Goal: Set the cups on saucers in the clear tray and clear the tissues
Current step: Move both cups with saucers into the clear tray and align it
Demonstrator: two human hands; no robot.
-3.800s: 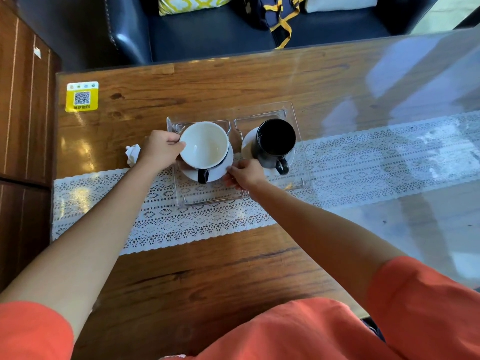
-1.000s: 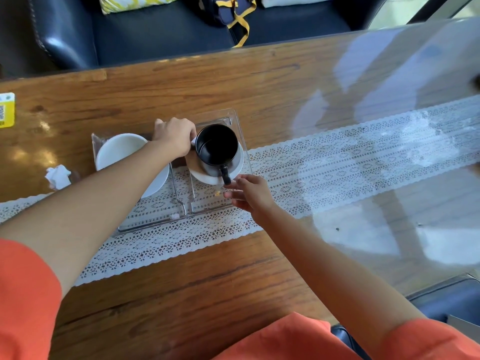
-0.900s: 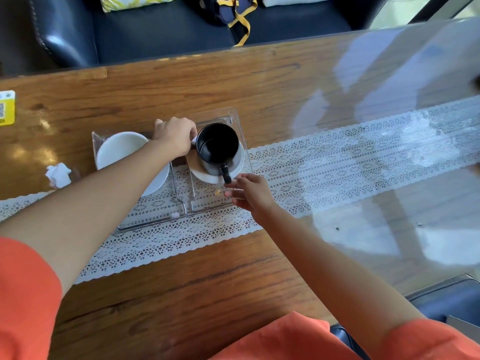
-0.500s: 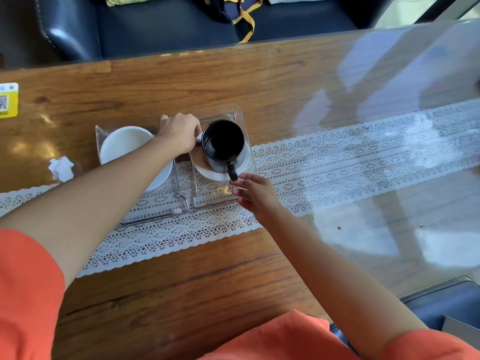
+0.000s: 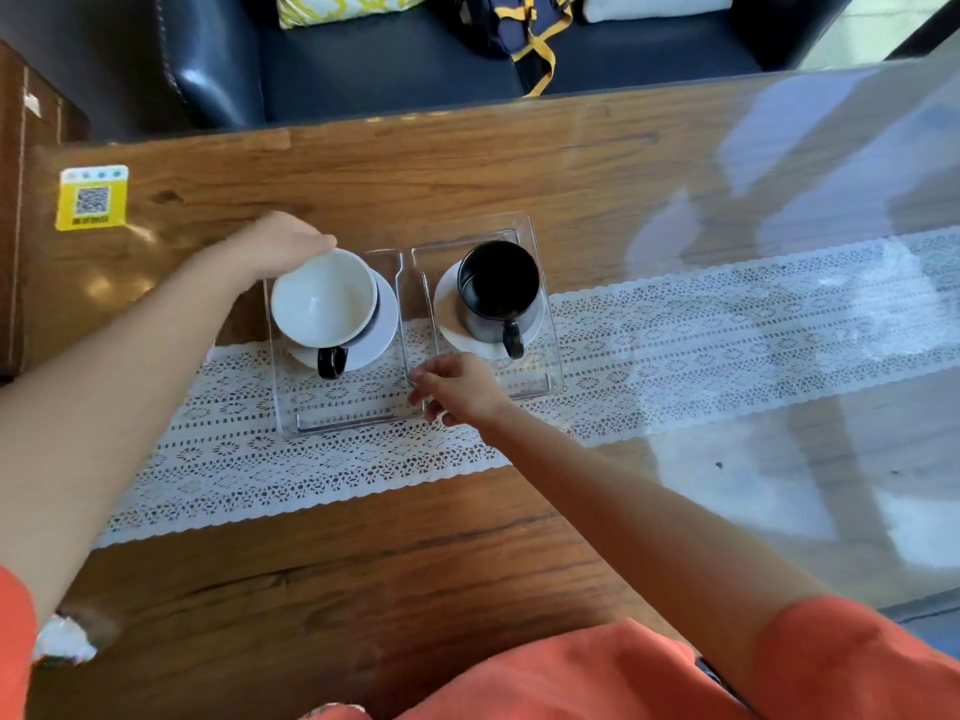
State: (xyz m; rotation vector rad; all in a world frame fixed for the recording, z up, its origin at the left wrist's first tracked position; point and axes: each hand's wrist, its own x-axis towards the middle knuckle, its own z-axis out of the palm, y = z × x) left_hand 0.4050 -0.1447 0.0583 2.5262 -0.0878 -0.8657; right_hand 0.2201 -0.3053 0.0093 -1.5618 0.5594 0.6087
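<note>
A clear tray with two compartments lies on the lace runner. In its left compartment a white cup with a black handle sits on a white saucer, offset toward the far left. My left hand curls around that cup's far-left rim. The right compartment holds a black cup upright on a white saucer, handle toward me. My right hand pinches the tray at the near end of the middle divider. A white crumpled tissue lies blurred at the near left, by my sleeve.
The lace runner crosses the glass-topped wooden table. A yellow QR sticker is at the far left. A dark sofa with cushions and a bag stands behind the far edge. A wooden cabinet borders the left.
My left hand left the black cup's saucer and went left to the white cup. My right hand slid left to the divider. The view swung left.
</note>
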